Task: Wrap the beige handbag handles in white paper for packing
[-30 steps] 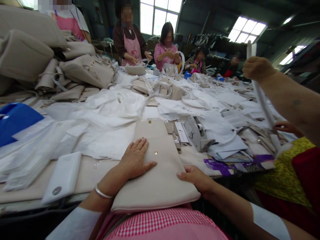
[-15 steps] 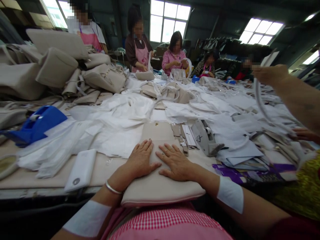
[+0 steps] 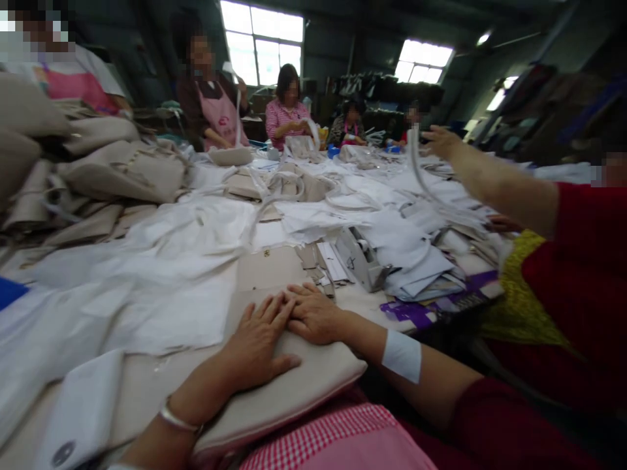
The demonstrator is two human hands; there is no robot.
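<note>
A beige bag (image 3: 321, 372) lies flat on its side, directly in front of you at 6 o'clock, at the table's near edge against your pink apron (image 3: 343, 444). Its flap (image 3: 272, 269) lies open toward 12 o'clock, with a small gold-coloured fitting (image 3: 267, 253) near the far end.

Your left hand (image 3: 257, 349) rests palm down on the bag, open, fingers slightly apart. Your right hand (image 3: 313, 316) also lies open and flat on it, just to the right, its fingertips meeting those of your left.

Going outward from the bag: a grey tape dispenser (image 3: 361, 261) stands at 1 o'clock, beside narrow white and beige pieces (image 3: 333, 262). A white, box-like item (image 3: 85, 408) lies at 8 o'clock, thin white sheets (image 3: 181, 307) spread at 10, and beyond them beige bags (image 3: 127, 171) are heaped. At 2 o'clock, a co-worker's bare arm (image 3: 504, 186) reaches in near a pale strap (image 3: 418, 171). Other people work across the table (image 3: 362, 303) around 12.
</note>
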